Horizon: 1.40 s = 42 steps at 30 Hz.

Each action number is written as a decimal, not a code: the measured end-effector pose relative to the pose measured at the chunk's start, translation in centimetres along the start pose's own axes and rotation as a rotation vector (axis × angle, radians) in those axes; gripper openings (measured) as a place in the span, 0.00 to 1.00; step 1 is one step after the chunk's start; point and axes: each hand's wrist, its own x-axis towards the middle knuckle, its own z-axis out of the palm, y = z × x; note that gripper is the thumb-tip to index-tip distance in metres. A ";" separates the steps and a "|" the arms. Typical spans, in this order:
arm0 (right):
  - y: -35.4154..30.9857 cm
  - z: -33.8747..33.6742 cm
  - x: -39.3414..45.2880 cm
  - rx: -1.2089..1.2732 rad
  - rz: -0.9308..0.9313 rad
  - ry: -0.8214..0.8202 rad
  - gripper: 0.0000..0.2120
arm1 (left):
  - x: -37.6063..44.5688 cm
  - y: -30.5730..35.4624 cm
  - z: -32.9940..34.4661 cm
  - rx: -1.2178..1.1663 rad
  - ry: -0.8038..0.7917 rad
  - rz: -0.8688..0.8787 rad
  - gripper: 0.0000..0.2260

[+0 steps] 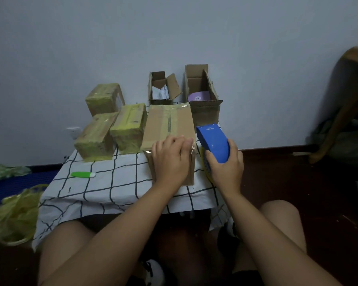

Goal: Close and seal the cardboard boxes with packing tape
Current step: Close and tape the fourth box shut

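Head view: left hand [171, 159] flat, hiding box [167, 124] edge; right fingers [212, 159] seemingly grip dispenser [213, 141].

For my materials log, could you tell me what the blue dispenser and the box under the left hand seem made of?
Blue dispenser: probably moulded plastic, smooth and uniformly coloured with a faint sheen. Box: brown cardboard, matte, with glossy clear tape along its top seam.

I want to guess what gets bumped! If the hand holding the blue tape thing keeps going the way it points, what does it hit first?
Probably the open cardboard box with the purple item inside, just beyond the blue tape dispenser that the right hand grips. Depth is hard to judge; it might slip past the box.
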 end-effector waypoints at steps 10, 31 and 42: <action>0.5 -0.4 -0.8 0.017 -0.038 -0.021 0.34 | -0.8 -0.8 -0.6 0.164 -0.064 0.164 0.12; 1.5 -0.3 -1.4 0.071 -0.042 0.000 0.34 | 0.3 0.5 -2.3 0.241 -0.225 0.104 0.11; 1.3 -0.7 -1.7 0.083 -0.049 0.003 0.34 | 1.3 -0.7 -3.3 0.245 -0.294 0.196 0.13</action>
